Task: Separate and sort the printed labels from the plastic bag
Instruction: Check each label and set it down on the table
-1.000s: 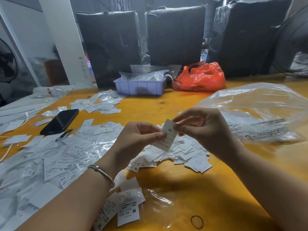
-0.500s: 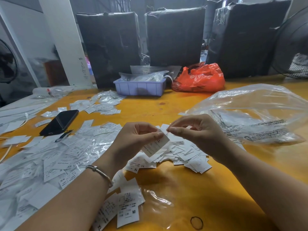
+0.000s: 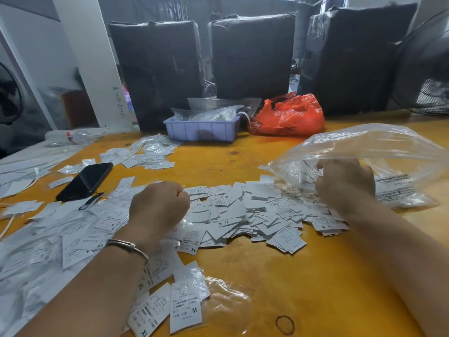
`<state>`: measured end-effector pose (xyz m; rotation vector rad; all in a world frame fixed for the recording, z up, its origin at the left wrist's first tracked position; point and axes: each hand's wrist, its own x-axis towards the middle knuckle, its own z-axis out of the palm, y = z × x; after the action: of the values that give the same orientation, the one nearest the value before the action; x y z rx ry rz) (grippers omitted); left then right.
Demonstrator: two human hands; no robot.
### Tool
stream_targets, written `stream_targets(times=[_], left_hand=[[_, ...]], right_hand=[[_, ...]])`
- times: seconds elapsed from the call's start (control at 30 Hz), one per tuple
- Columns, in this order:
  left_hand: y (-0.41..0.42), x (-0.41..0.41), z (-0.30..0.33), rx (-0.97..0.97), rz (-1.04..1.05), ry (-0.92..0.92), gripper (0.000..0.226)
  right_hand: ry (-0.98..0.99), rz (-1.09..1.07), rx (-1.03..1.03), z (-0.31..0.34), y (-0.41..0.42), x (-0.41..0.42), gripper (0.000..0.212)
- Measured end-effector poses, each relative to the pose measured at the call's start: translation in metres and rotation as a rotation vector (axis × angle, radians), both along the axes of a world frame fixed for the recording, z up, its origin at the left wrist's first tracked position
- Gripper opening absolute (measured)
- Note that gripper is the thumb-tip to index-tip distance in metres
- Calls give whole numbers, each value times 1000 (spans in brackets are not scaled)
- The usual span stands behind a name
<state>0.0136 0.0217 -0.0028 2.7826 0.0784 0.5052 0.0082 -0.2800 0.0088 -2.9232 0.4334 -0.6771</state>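
- At the table's left edge, a spread of sorted labels [image 3: 73, 229] lies flat, sizes S and XS readable, with a black phone [image 3: 85, 181] resting among them.
- The left hand [image 3: 158, 210] rests on the paper with fingers curled under; whether it pinches a label cannot be told from behind the knuckles.
- In the middle, the loose pile of labels [image 3: 255, 215] lies heaped on the yellow table [image 3: 303, 288]. These slips look light, thin and slippery, so each is best taken by a free corner.
- To the right, the right hand [image 3: 345, 183] grips the mouth of the clear plastic bag [image 3: 376, 154], soft crinkly film touching the pile's far end.
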Motion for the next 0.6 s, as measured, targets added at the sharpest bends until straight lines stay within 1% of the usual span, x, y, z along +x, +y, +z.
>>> stream_targets(times=[0.07,0.17,0.23,0.3,0.33,0.37,0.43,0.6], left_hand=[[-1,1,0,32,12,18,32],[-3,0,-1,37,-24,15,26],[-6,-1,-1,26,-75,-23,24],[-9,-3,-1,-30,-148,-53,22],[-11,-4,-1,-90,-198,-55,22],[-13,-5,-1,-159,-247,-46,22],[-17,-8,-1,-248,-322,-20,24],[-22,-12,-3,-267,-398,-3,24]], right_hand=[[86,-73,-8,-2,-7,4,36],[132,-66,-2,-9,-14,7,39],[171,-55,2,-13,-18,8,34],[192,-54,16,-15,-20,10,18],[186,-62,19,-16,-21,11,11],[167,-70,13,-16,-23,12,10],[123,-87,-9,-17,-25,16,16],[48,-107,-13,-17,-29,20,16]])
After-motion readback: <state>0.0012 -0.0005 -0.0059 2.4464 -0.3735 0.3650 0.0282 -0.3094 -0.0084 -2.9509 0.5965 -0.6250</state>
